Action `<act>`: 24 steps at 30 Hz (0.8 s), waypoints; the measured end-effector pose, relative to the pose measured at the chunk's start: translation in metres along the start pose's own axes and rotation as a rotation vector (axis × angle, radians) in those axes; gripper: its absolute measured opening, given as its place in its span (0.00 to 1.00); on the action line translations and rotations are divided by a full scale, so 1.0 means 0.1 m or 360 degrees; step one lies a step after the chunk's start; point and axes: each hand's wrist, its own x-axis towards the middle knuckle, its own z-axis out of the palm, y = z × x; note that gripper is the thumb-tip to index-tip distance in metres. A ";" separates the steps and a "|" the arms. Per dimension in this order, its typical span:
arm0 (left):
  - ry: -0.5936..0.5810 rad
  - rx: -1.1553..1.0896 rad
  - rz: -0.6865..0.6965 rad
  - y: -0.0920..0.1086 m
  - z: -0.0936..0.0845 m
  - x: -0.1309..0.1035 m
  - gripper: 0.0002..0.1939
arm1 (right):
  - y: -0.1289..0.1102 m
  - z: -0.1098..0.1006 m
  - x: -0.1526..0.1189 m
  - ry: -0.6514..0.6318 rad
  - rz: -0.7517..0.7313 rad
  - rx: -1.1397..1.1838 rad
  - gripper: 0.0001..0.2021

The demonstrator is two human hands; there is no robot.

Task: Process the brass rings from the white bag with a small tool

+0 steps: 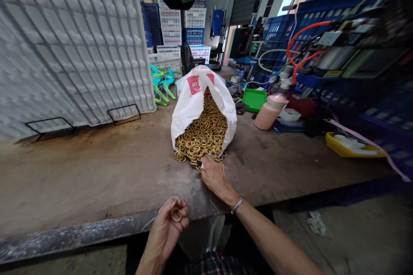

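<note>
Pinched between the thumb and fingers of my left hand [171, 219] is a single brass-coloured ring [176, 214], held over the table's front edge. My right hand [213, 175] reaches to the near side of a heap of the same rings [206, 131], its fingers curled and closed. A small dark and white bit [200, 164] shows at those fingertips, too small to name. The heap spills from the mouth of a white plastic sack [183, 105] with red print, which lies on its side on the table. A metal bangle [237, 204] circles my right wrist.
White ridged plastic trays [97, 43] stand upright in black wire holders at left on the worn table [106, 172]. To the right are a pink bottle [269, 111], a green tray [254, 99] and a yellow tray [353, 146]. Stacked crates [193, 19] stand behind.
</note>
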 end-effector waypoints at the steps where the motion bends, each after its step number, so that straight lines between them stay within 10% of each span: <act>1: 0.0013 -0.0037 -0.0017 0.01 0.00 0.01 0.08 | 0.00 0.00 -0.01 0.0022 -0.0025 0.0022 0.12; 14: 0.0150 0.0804 0.0474 0.01 0.04 0.07 0.13 | -0.03 0.14 -0.15 0.0223 -0.0351 0.0784 0.13; 24: 0.0081 0.1648 0.1053 0.03 0.01 0.08 0.11 | -0.29 0.06 -0.36 -0.0476 0.0120 0.1866 0.03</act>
